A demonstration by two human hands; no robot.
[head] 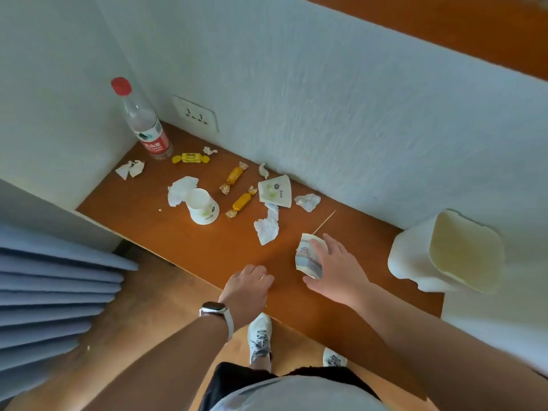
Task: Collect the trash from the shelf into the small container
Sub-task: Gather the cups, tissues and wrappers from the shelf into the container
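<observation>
Trash is scattered on the orange wooden shelf [184,241]. My right hand [338,268] is shut on a crushed patterned paper cup [307,258] near the shelf's front edge. My left hand [247,287] rests on that front edge, fingers curled, holding nothing. A small white bin [415,256] with a pale yellow inside stands open at the right end of the shelf. Farther back lie an upside-down white paper cup [201,207], a flattened cup [275,191], crumpled tissues [268,226], gold candy wrappers [241,201] and a yellow candy [191,158]. A thin wooden stick [324,222] lies just behind my right hand.
A clear plastic bottle [145,126] with a red cap and red label stands in the back left corner. A wall socket [195,114] sits low on the white wall behind the shelf. Grey-blue folded fabric [53,292] hangs at the left. My shoes [261,336] show below the shelf.
</observation>
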